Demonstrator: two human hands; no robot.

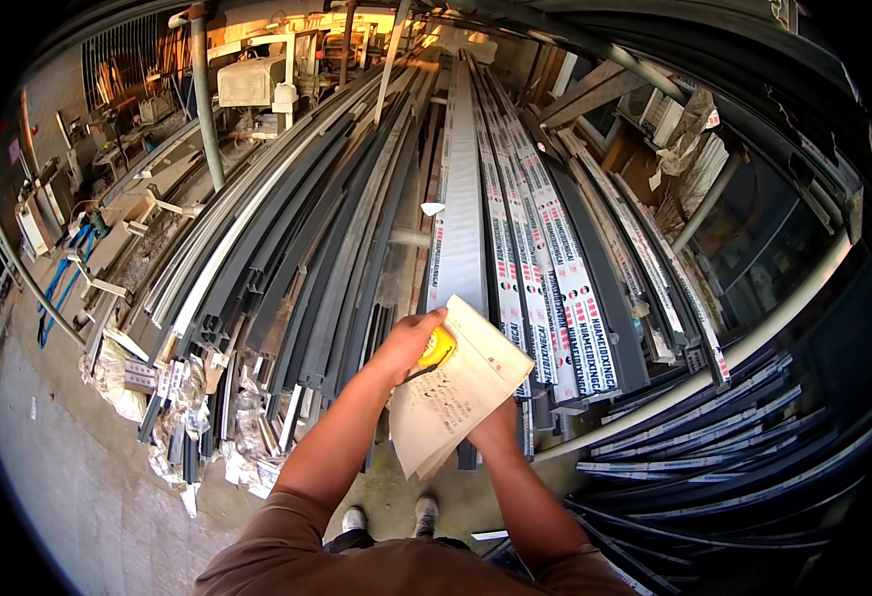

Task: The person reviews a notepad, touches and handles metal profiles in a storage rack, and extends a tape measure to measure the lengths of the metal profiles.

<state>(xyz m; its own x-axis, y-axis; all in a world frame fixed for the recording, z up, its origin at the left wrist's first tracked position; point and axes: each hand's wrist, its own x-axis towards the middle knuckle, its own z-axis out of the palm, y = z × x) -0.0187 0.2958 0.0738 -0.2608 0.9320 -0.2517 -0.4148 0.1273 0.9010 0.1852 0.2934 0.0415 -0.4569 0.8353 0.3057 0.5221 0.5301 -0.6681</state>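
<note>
At the lower centre of the frame, the left hand [408, 343] is clenched around a yellow tape measure [437, 348] resting on the creased sheet of written paper [461, 387], which the right hand [496, 429] grips from below; long grey metal profiles [357, 219] run away toward the top.

a metalwork storeroom – long aluminium profiles [357, 228] in stacks, wrapped bundles [545, 248], bare concrete floor [69, 477]
</note>
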